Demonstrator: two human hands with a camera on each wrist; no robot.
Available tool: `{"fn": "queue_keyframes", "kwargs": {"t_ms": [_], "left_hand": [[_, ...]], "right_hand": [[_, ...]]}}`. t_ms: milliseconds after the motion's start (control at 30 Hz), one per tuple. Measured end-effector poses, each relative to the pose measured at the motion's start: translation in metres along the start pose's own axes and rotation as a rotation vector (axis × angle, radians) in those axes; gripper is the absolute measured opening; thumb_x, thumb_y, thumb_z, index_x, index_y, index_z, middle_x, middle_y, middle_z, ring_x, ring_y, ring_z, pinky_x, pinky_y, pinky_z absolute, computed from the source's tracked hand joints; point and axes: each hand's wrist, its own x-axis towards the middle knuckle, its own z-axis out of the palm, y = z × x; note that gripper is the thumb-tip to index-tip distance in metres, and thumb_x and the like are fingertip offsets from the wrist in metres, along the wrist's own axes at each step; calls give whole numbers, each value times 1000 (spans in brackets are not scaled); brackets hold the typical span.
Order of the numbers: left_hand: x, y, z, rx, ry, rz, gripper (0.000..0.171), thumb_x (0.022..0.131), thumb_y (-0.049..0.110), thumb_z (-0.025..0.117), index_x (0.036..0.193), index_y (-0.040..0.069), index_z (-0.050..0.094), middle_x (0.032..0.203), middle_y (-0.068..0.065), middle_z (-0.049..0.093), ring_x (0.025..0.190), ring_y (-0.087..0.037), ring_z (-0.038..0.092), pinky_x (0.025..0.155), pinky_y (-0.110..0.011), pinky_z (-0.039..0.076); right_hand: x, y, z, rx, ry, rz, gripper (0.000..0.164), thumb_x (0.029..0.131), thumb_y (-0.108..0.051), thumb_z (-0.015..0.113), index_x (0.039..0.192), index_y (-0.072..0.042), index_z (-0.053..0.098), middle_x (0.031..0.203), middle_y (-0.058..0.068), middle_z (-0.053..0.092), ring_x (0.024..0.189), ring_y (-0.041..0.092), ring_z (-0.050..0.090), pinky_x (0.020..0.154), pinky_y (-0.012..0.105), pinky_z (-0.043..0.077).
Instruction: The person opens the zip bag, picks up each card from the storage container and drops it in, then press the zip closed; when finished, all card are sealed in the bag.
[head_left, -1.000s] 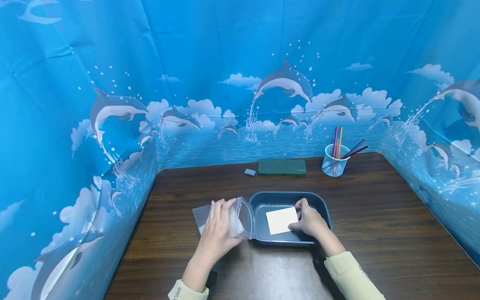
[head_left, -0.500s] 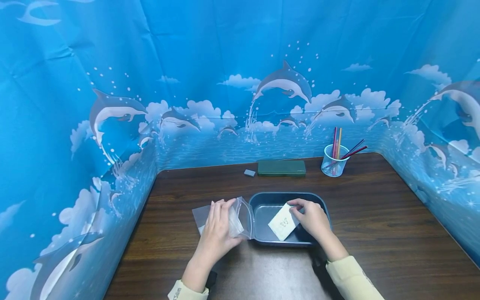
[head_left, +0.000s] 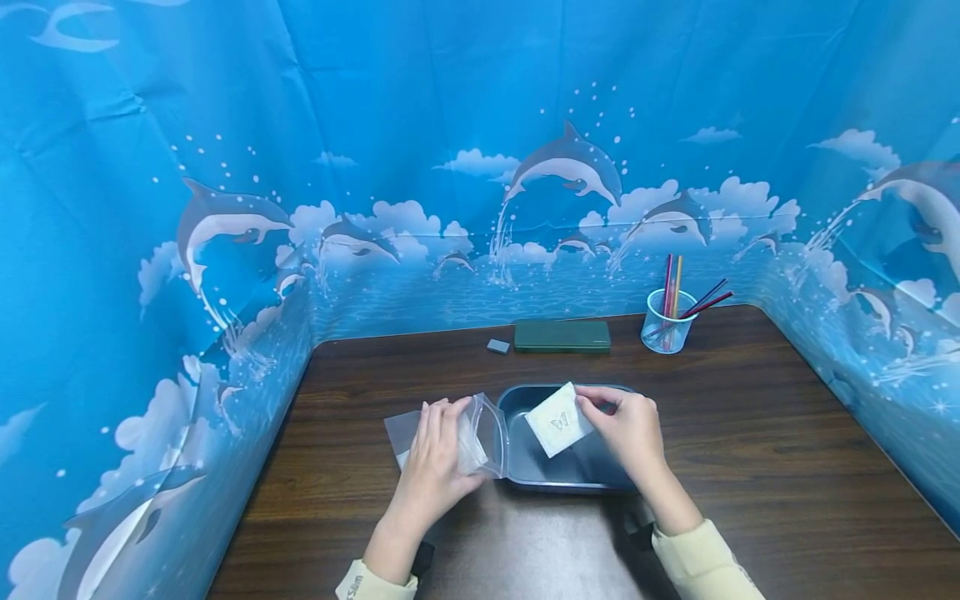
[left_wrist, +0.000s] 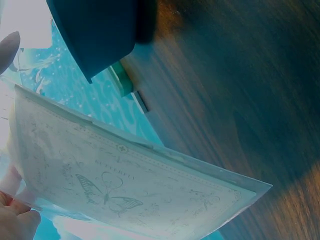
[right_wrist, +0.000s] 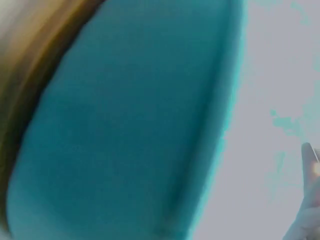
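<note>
My left hand (head_left: 435,467) grips a clear zip bag (head_left: 491,442) left of the dark tray (head_left: 517,481). In the left wrist view, the bag holds white paper sheets (left_wrist: 115,175) printed with a butterfly, and its mouth faces the tray. Between thumb and fingers, my right hand (head_left: 630,425) pinches one small white paper sheet (head_left: 555,421) by its upper right corner. That sheet is tilted above the tray and shows a butterfly drawing. At its right edge, the right wrist view shows only part of the hand (right_wrist: 307,215); the held sheet is hard to make out there.
Behind the tray lie a green pencil case (head_left: 562,336) and a small grey eraser (head_left: 498,346). A light blue mesh cup (head_left: 666,332) with several pencils stands at the back right. A blue dolphin curtain (head_left: 420,167) surrounds the brown table (head_left: 787,467).
My right hand has lifted the sheet from low in the tray and turned it, so a drawn side replaces the blank one. The left hand and bag have stayed put.
</note>
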Motion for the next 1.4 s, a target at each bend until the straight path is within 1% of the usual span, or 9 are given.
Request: {"fn": "queue_keyframes", "kwargs": {"t_ms": [133, 300, 467, 567, 733, 933, 1133, 1367, 1400], "left_hand": [[0, 0, 0, -1, -6, -11, 117, 46, 37, 96, 141, 9, 34, 128, -14, 44, 126, -30, 40, 115, -43, 18], [1, 0, 0, 3, -2, -11, 116, 46, 37, 96, 141, 8, 35, 128, -14, 44, 126, -30, 40, 115, -43, 18], [2, 1, -1, 10, -11, -12, 117, 47, 38, 96, 142, 8, 35, 129, -14, 43, 127, -30, 39, 115, -42, 18], [2, 1, -1, 7, -18, -19, 117, 47, 37, 96, 142, 8, 34, 129, -14, 43, 128, -30, 39, 115, -42, 17], [2, 1, -2, 1, -15, -26, 118, 47, 35, 97, 143, 9, 33, 129, -14, 43, 127, -30, 39, 115, -43, 18], [3, 1, -1, 2, 12, -5, 117, 45, 36, 97, 141, 5, 36, 128, -15, 44, 125, -31, 40, 113, -48, 23], [3, 3, -2, 13, -1, -22, 117, 48, 39, 96, 142, 7, 34, 128, -14, 44, 127, -30, 40, 114, -43, 19], [4, 5, -1, -3, -6, -26, 115, 49, 38, 96, 141, 6, 35, 129, -14, 44, 127, -30, 39, 115, -42, 18], [4, 5, -1, -6, -7, -25, 114, 49, 38, 95, 141, 6, 35, 129, -14, 44, 127, -30, 39, 115, -42, 18]], "right_hand": [[-1, -13, -6, 130, 85, -17, 15, 81, -16, 79, 96, -18, 78, 71, -10, 67, 48, 13, 51, 36, 21, 37], [-3, -27, -12, 235, 133, -25, 13, 82, -13, 77, 94, -17, 78, 68, -11, 66, 43, 14, 49, 35, 19, 36], [-7, -51, -22, 327, 143, -9, 15, 82, -8, 76, 97, -9, 77, 70, -2, 68, 43, 16, 49, 36, 21, 40], [-11, -70, -30, 391, 138, 27, 15, 82, -3, 75, 98, -4, 76, 70, 5, 68, 43, 17, 49, 37, 22, 42], [-16, -87, -34, 470, 92, 87, 15, 84, -1, 72, 98, 0, 74, 70, 11, 67, 43, 18, 49, 38, 21, 42], [-22, -90, -28, 498, 51, 80, 14, 83, -2, 73, 98, 0, 74, 70, 10, 67, 40, 19, 49, 36, 20, 37], [-28, -89, -19, 492, 21, 83, 16, 84, -2, 73, 99, -1, 74, 72, 8, 69, 41, 21, 52, 36, 19, 37], [-32, -61, 10, 468, 54, -25, 16, 84, -18, 76, 100, -15, 76, 78, -4, 71, 40, 14, 53, 34, 22, 40], [-33, -61, 12, 456, 58, -41, 16, 84, -19, 76, 100, -15, 76, 78, -4, 71, 40, 13, 53, 34, 22, 41]]}}
